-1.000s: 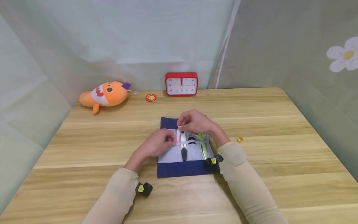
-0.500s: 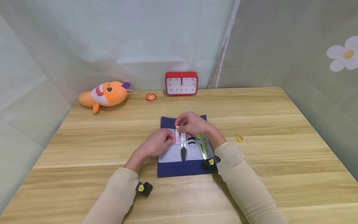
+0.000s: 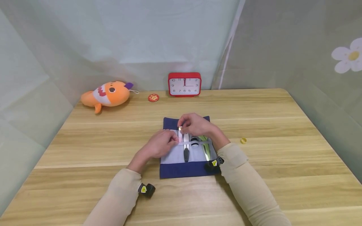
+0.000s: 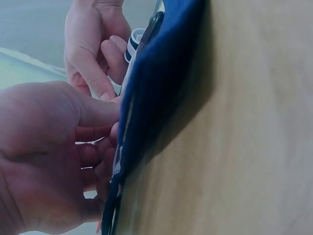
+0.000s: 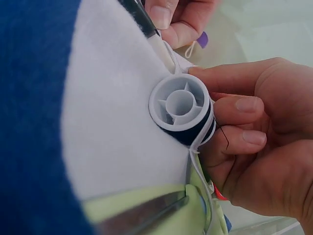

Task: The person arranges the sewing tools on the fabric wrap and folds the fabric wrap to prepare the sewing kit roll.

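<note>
A navy-edged cloth pouch (image 3: 172,171) lies unfolded on the table, its pale inner panel crossed by a thin elastic band (image 3: 201,142). My left hand (image 3: 161,143) pinches the band near its left end. Between my right hand's (image 3: 196,125) thumb and fingers is the gold-coloured tip of a pale pink-and-white strip (image 3: 180,135), whose lower part reaches the band. Beside it the band crosses a white tool with a black end (image 3: 186,153), a dark thread spool (image 5: 178,105) and green-handled scissors (image 3: 206,150). In the left wrist view the pouch edge hides my left fingertips.
A yellow ring (image 3: 243,140) lies on the table to the right of the pouch. Along the back stand an orange plush shark (image 3: 114,94), a round red badge (image 3: 153,98) and a red clock (image 3: 184,85). Cloth walls surround the table.
My right hand has shifted slightly left and down with the pale strip, then stayed almost still. The left hand keeps its place at the band.
</note>
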A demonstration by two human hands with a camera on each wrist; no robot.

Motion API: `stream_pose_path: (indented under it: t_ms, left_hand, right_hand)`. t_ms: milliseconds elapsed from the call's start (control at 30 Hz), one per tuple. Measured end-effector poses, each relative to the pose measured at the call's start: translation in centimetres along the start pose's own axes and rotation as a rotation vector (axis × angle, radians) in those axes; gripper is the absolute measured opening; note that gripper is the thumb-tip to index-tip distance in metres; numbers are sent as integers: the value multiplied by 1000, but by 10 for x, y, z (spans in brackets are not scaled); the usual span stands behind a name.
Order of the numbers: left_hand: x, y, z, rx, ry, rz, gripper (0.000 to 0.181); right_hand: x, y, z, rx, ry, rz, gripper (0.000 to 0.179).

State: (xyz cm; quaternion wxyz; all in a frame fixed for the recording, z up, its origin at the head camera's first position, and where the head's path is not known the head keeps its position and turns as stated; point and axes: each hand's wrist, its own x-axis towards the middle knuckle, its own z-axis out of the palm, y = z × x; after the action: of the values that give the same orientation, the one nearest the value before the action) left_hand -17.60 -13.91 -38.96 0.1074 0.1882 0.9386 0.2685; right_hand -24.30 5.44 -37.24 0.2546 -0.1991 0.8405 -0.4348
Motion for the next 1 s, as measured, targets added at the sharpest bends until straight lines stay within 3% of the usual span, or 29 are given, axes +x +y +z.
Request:
stream_pose_path:
  t_ms: [467, 667, 1000]
  left_hand:
    - [-1, 4, -1, 28, -4, -12, 11]
    - [-1, 3, 0, 29, 9, -2, 11]
    - [-2, 1, -2, -9, 5, 18, 9]
  right_hand:
    - [3, 2, 2, -40, -5, 2, 16]
    - [1, 3, 1, 11, 24, -29, 17]
    - [0, 2, 1, 97, -6, 24, 19]
